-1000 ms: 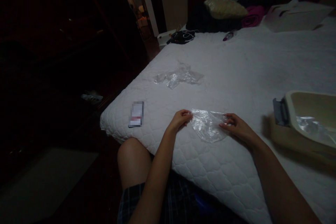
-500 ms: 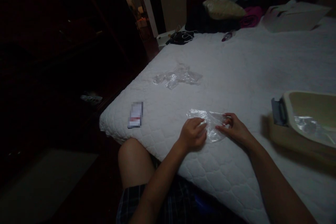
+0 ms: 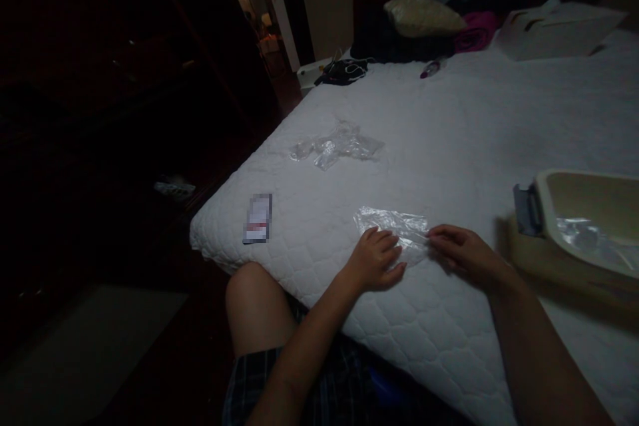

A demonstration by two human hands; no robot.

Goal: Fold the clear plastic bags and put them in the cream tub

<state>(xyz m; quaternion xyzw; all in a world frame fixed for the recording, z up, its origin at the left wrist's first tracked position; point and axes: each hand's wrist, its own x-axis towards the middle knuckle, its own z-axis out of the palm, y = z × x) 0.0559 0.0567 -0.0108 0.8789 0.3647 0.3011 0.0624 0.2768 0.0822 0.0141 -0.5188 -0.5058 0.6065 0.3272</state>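
A clear plastic bag (image 3: 394, 225) lies flat on the white quilted bed (image 3: 449, 140) near its front corner. My left hand (image 3: 375, 259) rests on the bag's near half, fingers stretched out and pressing it down. My right hand (image 3: 462, 254) touches the bag's right edge with its fingers curled together on the plastic. A second, crumpled heap of clear plastic bags (image 3: 337, 145) lies farther up the bed.
A small dark card-like packet (image 3: 258, 217) lies by the bed's left corner. A beige bin (image 3: 579, 226) with plastic inside stands at the right. Pillows, dark clothes, cables and a white box sit at the bed's far end. Dark floor lies to the left.
My left hand came from the bag's left edge onto its middle and flattened out on it. The bag now looks folded smaller. My right hand slid slightly right and nearer.
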